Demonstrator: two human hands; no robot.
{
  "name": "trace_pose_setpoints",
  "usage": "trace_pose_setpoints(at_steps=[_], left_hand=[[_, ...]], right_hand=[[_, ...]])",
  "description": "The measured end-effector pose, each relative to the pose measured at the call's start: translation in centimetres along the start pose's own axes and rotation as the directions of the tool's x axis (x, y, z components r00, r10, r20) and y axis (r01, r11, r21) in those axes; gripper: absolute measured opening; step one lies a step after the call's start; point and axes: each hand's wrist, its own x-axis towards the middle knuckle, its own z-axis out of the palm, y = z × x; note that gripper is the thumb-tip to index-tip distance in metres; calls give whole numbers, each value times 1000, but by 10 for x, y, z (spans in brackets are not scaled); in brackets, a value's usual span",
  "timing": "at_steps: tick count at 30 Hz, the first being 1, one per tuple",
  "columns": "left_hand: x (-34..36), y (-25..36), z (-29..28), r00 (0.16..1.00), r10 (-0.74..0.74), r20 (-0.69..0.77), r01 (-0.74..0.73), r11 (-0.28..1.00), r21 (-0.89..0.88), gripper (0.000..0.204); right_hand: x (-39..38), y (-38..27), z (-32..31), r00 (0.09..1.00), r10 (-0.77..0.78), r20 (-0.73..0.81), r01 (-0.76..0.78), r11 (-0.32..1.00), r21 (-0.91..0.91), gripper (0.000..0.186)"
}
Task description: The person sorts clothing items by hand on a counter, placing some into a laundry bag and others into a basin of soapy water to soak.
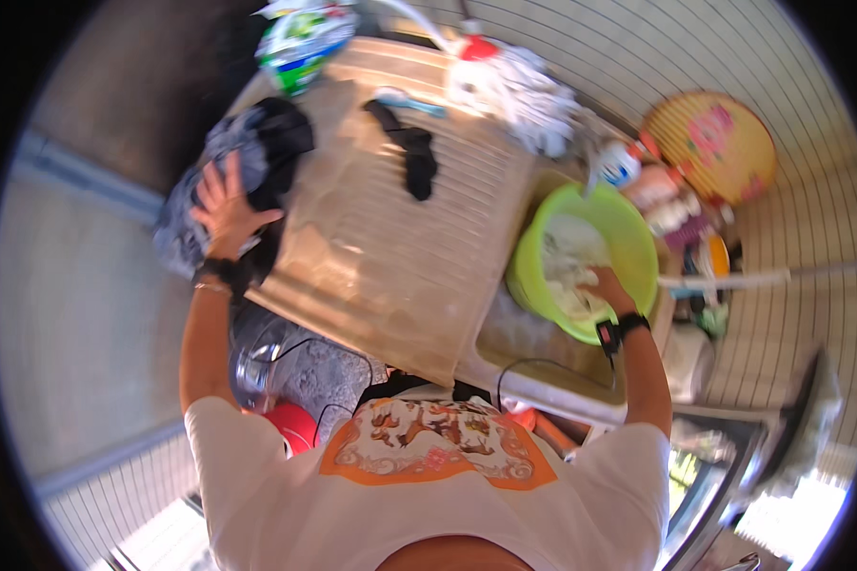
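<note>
Only the head view to go on here, so that's all you're getting. Clock directions go from the middle of the shot.

Over at about 10 o'clock, the left hand (227, 211) was splayed out over a heap of dark clothes (288, 135), black and greyish-blue stuff, back of the hand up. Those fingers were spread wide and released, gripping nothing. Couldn't tell how hard the palm was pressing.

The right hand (609, 287) was at 3 o'clock, reaching down inside a lime-green basin (630, 240), with its fingers at the white cloth (568, 246) lying in there. Honestly can't tell if they were clenched on it or just touching. The basin stood in the sink (535, 350), which showed mostly toward 4 o'clock.

Between the hands was a tan, ribbed worktop (381, 257). A black sock-like cloth (417, 162) lay loosely on it at 12 o'clock, just below a blue-and-white brush-like thing (414, 102).

Further out, there was a green-and-white bag (305, 43) at 11, a white mop head (524, 95) near 1, and a round woven fan (743, 138) with a pink flower at 2, behind some bottles (622, 164).
</note>
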Motion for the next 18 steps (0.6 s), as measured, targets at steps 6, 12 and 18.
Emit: trace_pose_setpoints(at_steps=[6,12,18], left_hand=[[52,-30,49,982,-134,136,151,981,-121,112],[100,-131,71,960,-223,-168,65,765,-641,64],[126,-112,5,973,-184,-139,-53,411,-910,45]], right_hand=[[-31,28,16,988,-17,-155,19,1000,14,49],[-48,0,10,997,4,-75,0,999,53,40],[-44,-2,3,992,114,-56,-109,990,87,38]])
